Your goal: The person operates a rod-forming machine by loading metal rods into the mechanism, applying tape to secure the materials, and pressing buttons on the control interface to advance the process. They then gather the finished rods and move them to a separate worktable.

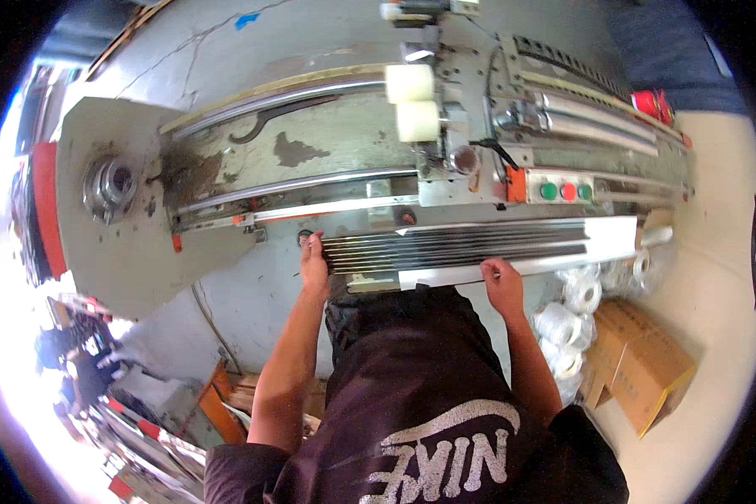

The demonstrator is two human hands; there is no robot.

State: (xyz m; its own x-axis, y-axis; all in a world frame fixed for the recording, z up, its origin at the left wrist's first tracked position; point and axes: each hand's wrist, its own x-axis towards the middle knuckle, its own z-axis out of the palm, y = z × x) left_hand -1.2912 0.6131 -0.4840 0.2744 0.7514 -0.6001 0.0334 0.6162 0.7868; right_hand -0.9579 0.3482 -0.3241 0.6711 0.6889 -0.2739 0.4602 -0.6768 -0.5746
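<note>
Several long thin dark rods [479, 245] lie side by side on a white sheet [611, 235] in front of my waist. At the rods' left ends is my left hand [314, 267], its fingers pressed together against them; the exact grip is partly hidden. My right hand [504, 287] is closed, with curled fingers, at the near edge of the white sheet. Whatever it pinches, if anything, is too small to make out. Past the sheet stands a long grey machine [311, 160] with metal rails.
On the machine's bed lies a dark hook spanner [281, 113]. Its carriage carries two cream rollers [410, 92] and a button panel [563, 191]. A round chuck [113, 186] sits at the left. Wrapped rolls [563, 328] and a cardboard box [643, 361] stand at the right.
</note>
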